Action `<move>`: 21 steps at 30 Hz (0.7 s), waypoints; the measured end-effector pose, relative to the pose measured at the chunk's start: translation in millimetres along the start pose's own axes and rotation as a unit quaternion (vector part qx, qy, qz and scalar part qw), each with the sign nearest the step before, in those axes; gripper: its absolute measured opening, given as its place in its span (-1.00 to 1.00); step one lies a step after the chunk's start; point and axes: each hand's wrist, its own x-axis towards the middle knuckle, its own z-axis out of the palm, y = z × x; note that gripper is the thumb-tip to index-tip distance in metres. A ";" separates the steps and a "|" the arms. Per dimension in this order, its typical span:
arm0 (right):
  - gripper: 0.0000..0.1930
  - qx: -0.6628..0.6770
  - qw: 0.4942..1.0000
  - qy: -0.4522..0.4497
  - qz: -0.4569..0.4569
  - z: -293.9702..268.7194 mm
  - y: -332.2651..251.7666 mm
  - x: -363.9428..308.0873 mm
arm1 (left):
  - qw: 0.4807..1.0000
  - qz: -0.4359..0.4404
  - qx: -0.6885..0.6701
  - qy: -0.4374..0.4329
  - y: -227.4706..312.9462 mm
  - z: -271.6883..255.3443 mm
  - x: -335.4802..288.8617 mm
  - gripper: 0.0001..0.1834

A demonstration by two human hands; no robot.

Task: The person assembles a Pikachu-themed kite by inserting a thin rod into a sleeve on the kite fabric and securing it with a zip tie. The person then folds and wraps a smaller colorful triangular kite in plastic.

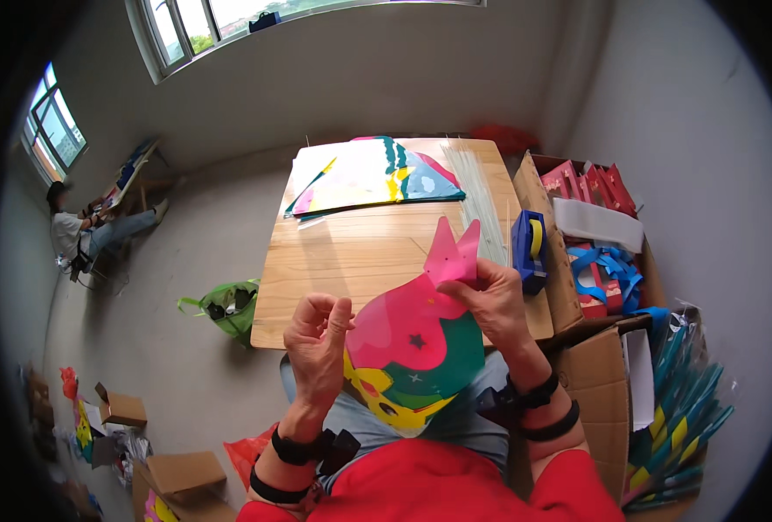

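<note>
A colourful cut-out sheet (412, 344), pink, green and yellow with dark star marks, hangs over my lap at the table's near edge. Two pointed pink tips stand up at its top. My right hand (493, 300) pinches the pink part just under those tips, thumb in front. Beside the sheet's left edge is my left hand (318, 341), its fingers curled in and the thumb raised. Whatever lies between those fingers, if anything, is too small to make out.
The wooden table (360, 261) bears a stack of printed sheets (360, 178), thin pale sticks (480, 196) and a blue tape dispenser (530, 252). Cardboard boxes (599, 374) and wrapped teal-yellow bundles (677, 409) crowd the right. A green bag (232, 309) sits left; another person (81, 230) works farther off.
</note>
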 end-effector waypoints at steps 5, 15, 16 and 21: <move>-0.78 -0.279 0.932 0.063 -0.223 35.3 -4.7 -13.1 | 0.985 -0.013 0.131 -0.111 17.0 22.6 6.3 -0.65; -0.80 0.081 0.994 -0.057 0.040 32.9 -11.2 -32.6 | 0.999 0.006 -0.018 -0.039 7.3 -1.4 -17.8 -0.89; -0.78 0.074 0.997 -0.032 0.013 23.8 -10.0 -29.3 | 0.999 0.008 -0.044 -0.027 9.9 -10.9 -25.4 -0.91; -0.83 0.155 0.974 0.147 0.079 -19.7 -10.6 2.8 | 0.992 0.053 -0.061 0.096 -6.0 -71.1 -71.2 -0.94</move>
